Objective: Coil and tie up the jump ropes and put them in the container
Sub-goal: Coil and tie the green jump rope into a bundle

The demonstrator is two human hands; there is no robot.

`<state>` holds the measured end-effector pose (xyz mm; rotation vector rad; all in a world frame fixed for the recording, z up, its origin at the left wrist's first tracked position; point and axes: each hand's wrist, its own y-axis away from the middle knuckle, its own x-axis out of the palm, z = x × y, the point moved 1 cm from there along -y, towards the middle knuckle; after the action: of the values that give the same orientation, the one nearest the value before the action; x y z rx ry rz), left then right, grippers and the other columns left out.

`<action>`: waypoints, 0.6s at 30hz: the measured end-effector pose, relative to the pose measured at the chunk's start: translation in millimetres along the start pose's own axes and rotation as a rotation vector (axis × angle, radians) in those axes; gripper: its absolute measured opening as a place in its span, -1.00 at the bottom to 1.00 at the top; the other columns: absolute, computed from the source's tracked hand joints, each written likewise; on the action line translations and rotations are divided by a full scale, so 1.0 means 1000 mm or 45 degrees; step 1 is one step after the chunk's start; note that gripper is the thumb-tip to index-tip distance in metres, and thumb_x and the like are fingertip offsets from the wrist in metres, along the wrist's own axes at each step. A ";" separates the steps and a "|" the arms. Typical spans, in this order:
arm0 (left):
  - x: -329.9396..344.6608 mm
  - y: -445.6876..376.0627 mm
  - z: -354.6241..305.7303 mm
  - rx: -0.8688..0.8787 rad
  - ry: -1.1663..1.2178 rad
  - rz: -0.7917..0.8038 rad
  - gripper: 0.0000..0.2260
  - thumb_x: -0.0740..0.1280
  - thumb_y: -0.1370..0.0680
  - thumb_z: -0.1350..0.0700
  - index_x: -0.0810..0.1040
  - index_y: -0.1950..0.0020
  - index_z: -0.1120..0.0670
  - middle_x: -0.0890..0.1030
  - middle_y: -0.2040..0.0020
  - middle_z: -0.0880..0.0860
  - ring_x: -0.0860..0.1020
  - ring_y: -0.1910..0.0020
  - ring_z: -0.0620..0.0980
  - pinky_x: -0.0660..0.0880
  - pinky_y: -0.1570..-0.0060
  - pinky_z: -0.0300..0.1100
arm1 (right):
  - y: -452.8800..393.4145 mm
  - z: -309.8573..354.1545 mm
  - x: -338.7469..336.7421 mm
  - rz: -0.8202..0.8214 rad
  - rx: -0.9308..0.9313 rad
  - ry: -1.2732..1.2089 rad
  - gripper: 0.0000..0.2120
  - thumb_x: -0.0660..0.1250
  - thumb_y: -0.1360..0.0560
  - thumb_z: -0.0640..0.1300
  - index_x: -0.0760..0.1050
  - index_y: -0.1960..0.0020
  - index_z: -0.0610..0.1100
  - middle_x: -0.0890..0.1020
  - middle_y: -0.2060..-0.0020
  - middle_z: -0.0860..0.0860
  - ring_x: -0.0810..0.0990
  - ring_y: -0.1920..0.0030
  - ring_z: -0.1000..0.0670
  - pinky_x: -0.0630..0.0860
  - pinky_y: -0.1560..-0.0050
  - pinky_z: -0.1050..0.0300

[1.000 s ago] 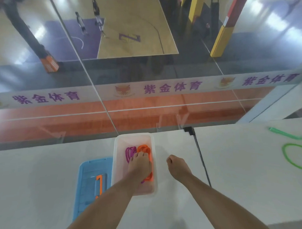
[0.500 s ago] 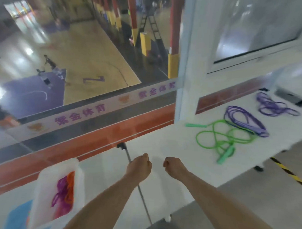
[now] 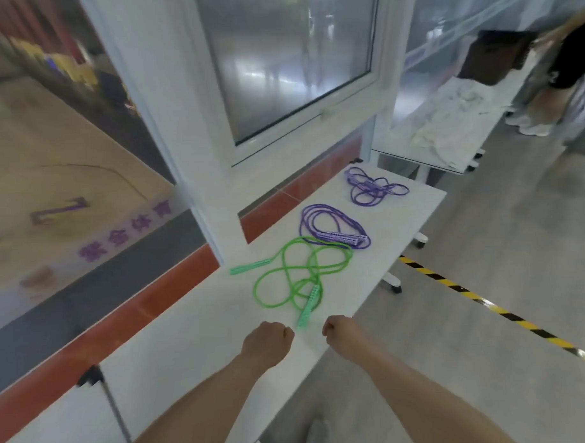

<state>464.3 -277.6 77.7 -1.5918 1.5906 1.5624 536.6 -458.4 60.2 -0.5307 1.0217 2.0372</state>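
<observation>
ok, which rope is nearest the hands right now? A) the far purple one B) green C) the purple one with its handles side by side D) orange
B: the green rope sprawls uncoiled closest to both hands, one handle reaching toward the gap between them; both purple ropes lie farther along the table.

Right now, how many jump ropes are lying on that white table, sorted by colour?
Green jump rope: 1
Purple jump ropes: 2, the nearer purple rope and the farther purple rope
Total: 3, all lying loose on the white table; neither hand touches one.
</observation>
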 end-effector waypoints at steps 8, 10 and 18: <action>0.042 -0.130 -0.049 -0.008 0.024 0.113 -0.69 0.14 -0.59 -0.02 0.48 0.22 0.13 0.57 0.18 0.13 0.51 0.21 0.09 0.37 0.26 -0.15 | -0.098 -0.061 -0.060 0.089 0.120 -0.045 -0.76 0.08 -0.59 -0.25 0.50 0.05 -0.09 0.57 0.11 0.00 0.52 0.15 -0.01 0.42 0.24 0.21; 0.050 -0.165 -0.048 -0.031 0.040 0.141 -0.69 0.15 -0.60 -0.01 0.57 0.14 0.13 0.63 0.13 0.14 0.59 0.12 0.13 0.43 0.22 -0.12 | -0.129 -0.068 -0.072 0.129 0.155 -0.013 -0.75 0.06 -0.60 -0.24 0.51 0.05 -0.10 0.58 0.10 -0.04 0.54 0.15 -0.05 0.47 0.21 0.18; 0.058 -0.233 -0.043 -0.169 0.082 0.237 -0.90 0.18 -0.62 0.07 0.46 0.04 0.00 0.63 -0.12 0.10 0.59 -0.12 0.12 0.51 0.00 -0.05 | -0.213 -0.065 -0.116 0.261 0.071 0.131 -0.77 0.11 -0.57 -0.20 0.51 0.08 0.01 0.56 0.12 0.03 0.53 0.13 -0.02 0.48 0.13 0.18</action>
<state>669.0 -276.0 -55.1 -1.6157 1.7455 1.7620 777.7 -484.4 -5.5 -0.5241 1.2343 2.1708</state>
